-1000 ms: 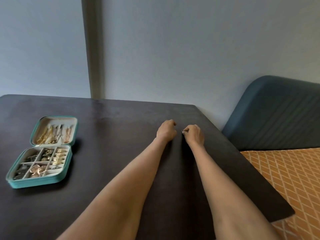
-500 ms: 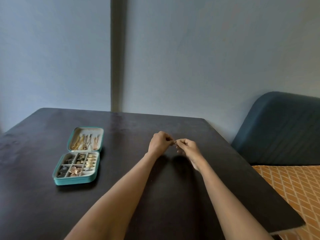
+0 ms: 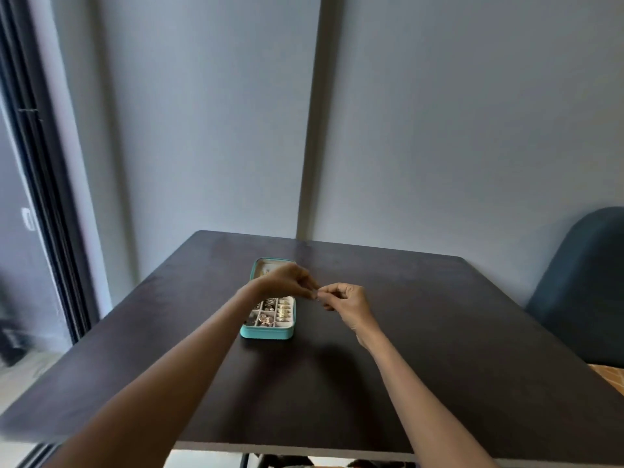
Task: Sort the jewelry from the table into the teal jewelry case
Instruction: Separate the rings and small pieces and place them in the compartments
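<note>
One wide-angle camera sat on my head and faced forward and slightly down across the table (image 3: 439, 349). It looked along both my forearms toward the far wall (image 3: 456, 130). The table's near edge lay close below; the wall stood well beyond.

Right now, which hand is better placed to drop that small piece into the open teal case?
Left, probably. The left hand hovers directly over the teal case, while the right hand sits beside it over bare table. Both pinch a tiny piece I can't identify.
</note>
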The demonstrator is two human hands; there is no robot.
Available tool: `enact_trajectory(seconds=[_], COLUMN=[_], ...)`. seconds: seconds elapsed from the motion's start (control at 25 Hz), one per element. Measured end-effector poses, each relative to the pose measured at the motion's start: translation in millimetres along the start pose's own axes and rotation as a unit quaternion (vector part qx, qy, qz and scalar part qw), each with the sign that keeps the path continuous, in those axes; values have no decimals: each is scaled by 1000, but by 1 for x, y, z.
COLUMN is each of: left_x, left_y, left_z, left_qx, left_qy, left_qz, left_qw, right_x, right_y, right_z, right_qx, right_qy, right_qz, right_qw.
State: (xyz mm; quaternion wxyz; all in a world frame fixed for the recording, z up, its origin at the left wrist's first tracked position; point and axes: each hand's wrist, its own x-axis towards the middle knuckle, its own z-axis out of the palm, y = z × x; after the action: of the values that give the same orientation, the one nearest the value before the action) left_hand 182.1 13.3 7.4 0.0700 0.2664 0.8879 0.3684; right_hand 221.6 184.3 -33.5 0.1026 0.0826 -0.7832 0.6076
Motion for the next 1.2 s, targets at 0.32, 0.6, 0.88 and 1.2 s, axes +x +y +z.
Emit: enact_trajectory(seconds=[0.32, 0.6, 0.88, 1.2], left_x=[-36, -31, -31, -34], left_y=[-15, -19, -14, -18], left_z=[-7, -6, -4, -2], left_qx=[332, 357, 401, 399], left_qy=[16, -15, 5, 48], left_qz=[-94, -103, -64, -59], left_qw=[939, 928, 914, 914], right_x=[-15, -21, -26, -33], right_y=[3, 13, 8, -6], right_z=[52, 52, 52, 51], right_qx=[-96, -157, -191, -319], right_qy=[-25, -37, -57, -55], right_qz=[-40, -31, -40, -65], right_qw=[994, 986, 979, 944])
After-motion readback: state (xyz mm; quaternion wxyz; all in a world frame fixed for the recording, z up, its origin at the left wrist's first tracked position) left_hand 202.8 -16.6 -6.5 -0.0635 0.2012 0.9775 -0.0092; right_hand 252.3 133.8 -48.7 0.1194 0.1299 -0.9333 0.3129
